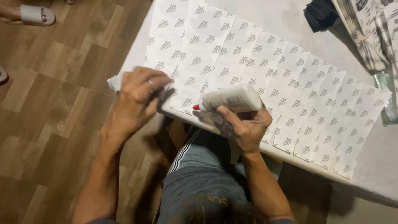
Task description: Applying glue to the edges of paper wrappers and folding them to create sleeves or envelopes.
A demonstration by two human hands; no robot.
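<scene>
your right hand (248, 130) is wrapped around a white plastic glue bottle with a red tip (230, 99), lying sideways with the tip pointing left, just above the near edge of the white table (290, 20). your left hand (139, 97) presses down, fingers curled, on the near left corner of the overlapping white paper sheets printed with small grey leaf marks (265, 70), pinching a crumpled white edge there. the sheets fan across the table. a bundle of printed papers held by a rubber band (367, 33) lies at the far right, a dark folded cloth (320, 14) beside it. brown wood-pattern floor (49, 103) lies to the left.
</scene>
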